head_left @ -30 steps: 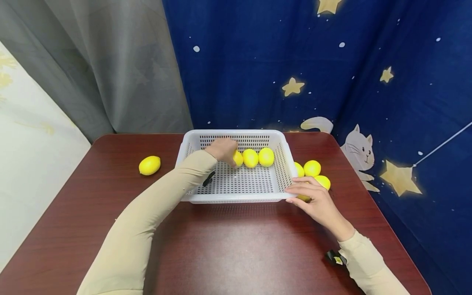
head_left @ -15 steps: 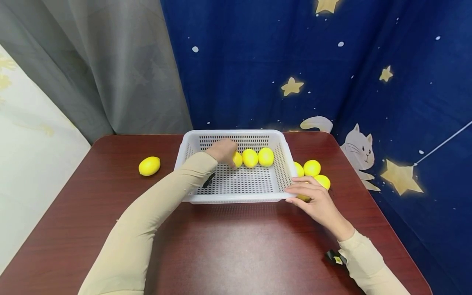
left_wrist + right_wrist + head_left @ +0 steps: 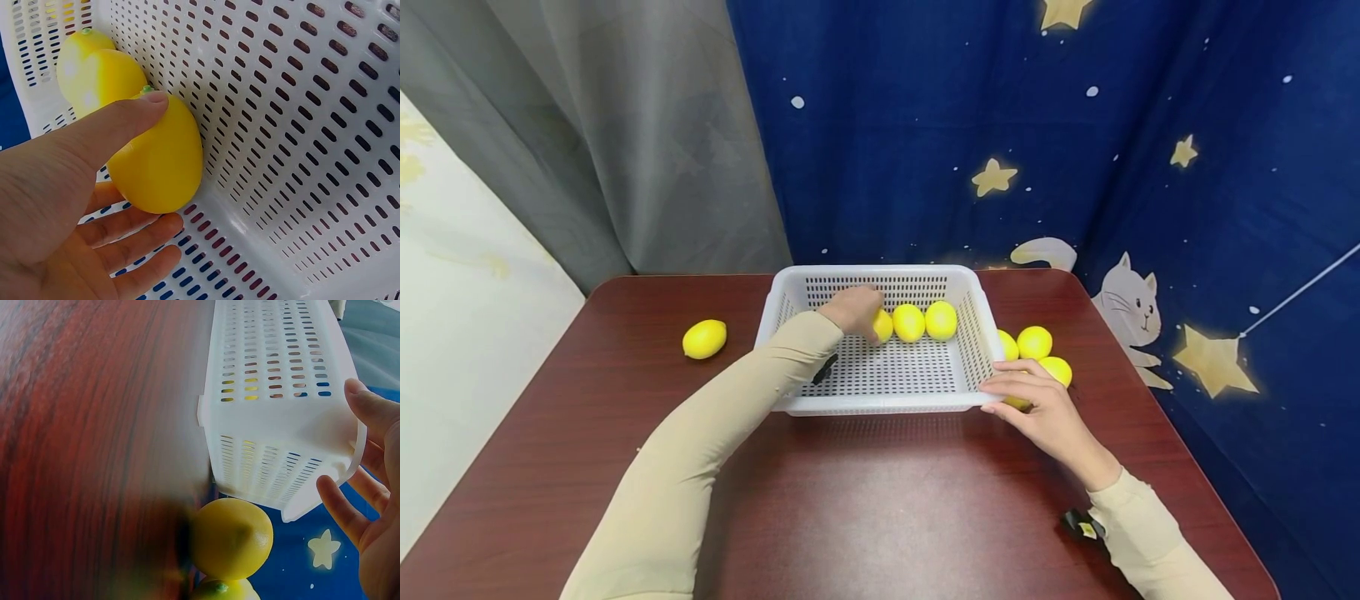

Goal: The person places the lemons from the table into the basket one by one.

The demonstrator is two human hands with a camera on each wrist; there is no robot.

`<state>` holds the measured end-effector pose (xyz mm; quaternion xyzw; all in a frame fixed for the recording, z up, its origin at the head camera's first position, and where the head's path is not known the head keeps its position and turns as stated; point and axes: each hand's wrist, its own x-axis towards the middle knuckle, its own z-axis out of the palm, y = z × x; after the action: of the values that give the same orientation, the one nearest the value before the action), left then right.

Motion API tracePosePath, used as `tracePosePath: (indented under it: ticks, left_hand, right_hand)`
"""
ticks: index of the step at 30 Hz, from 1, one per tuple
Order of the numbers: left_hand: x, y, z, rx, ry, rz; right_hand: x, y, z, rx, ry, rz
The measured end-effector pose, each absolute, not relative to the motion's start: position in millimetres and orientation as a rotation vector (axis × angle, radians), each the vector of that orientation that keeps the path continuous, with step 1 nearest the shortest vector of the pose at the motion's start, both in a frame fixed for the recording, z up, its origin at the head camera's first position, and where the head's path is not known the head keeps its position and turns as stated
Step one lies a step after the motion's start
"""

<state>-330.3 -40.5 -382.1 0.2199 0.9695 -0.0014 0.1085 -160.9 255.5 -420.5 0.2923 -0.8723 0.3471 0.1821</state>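
A white perforated plastic basket [image 3: 887,403] stands on the table. Inside it, my left hand [image 3: 854,308] holds a lemon [image 3: 161,159], thumb across the top near its green tip and fingers under its side. Two more lemons lie in a row beside it, a middle lemon [image 3: 909,322] and a right-hand lemon [image 3: 942,321], along the far wall. At the basket's near right corner, my right hand [image 3: 1037,408] grips the rim, with the thumb and fingers on either side of it in the right wrist view.
One lemon [image 3: 704,339] lies alone on the dark red wooden table [image 3: 880,508], left of the basket. Several lemons cluster outside its right wall, among them a back lemon [image 3: 1035,342] and a lemon [image 3: 1057,371] beside my right hand. Curtains [image 3: 895,125] hang behind the table.
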Motion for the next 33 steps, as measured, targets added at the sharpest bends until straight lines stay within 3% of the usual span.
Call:
tracePosePath:
  ticks: [33]
  left_hand:
    - [-328,-45,-372,0.670,2.843,0.012]
  right_hand:
    - [-158,253,-418,0.802,-2.489,0.982]
